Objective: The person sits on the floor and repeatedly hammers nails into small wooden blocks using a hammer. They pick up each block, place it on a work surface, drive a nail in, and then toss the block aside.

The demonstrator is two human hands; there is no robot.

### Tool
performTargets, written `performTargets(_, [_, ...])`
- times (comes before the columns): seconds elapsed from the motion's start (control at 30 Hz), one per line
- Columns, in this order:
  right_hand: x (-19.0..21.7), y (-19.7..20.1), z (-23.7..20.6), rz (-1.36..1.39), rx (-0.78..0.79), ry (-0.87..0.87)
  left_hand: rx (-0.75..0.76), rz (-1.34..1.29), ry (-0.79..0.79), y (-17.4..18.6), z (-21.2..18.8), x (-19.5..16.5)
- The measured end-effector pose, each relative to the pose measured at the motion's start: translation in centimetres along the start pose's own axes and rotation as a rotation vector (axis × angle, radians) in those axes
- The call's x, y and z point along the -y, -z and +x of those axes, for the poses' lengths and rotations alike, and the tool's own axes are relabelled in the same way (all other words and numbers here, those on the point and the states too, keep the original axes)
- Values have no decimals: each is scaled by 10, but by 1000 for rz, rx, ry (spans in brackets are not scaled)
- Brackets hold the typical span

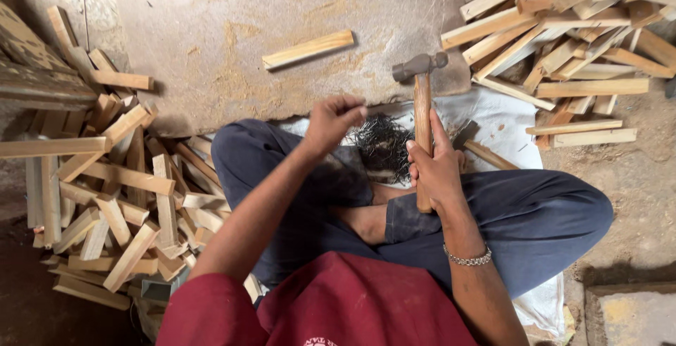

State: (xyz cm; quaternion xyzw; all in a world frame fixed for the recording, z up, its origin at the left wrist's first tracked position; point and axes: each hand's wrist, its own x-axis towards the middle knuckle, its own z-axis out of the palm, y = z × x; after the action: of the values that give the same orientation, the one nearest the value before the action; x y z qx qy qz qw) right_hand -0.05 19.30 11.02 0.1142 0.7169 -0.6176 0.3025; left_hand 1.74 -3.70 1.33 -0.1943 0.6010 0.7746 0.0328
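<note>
**Hammer upright in right hand, left hand at the nail pile**

Right hand [435, 170]: fingers clamped round the wooden handle of the hammer [421, 113], about mid-handle. Hammer stands near vertical, metal head at the top, over the edge of the white sheet [503, 117]. Handle end sits low by the crossed legs.

Left hand [332, 122]: fingers pinched together just above the pile of dark nails [384, 147]. Cannot tell if a nail is between them, too small. Pile lies on the sheet, between the two hands, right in front of the legs.

Single wood strip [308, 49] lies alone on the stone slab [211, 29], ahead of the left hand, well apart from it.

Heap of short wood strips [120, 191] on the floor on the person's left. Second heap [570, 43] at far right, partly lapping onto the sheet.

Silver bracelet [468, 257] on the right wrist.
</note>
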Motion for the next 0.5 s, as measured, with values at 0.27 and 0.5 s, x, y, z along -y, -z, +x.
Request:
performTargets(0.27, [9, -2, -1, 2, 0, -36, -95, 874, -283, 33, 65, -35])
performTargets(0.5, [10, -5, 1, 16, -11, -61, -221, 802, -581, 51, 134, -22])
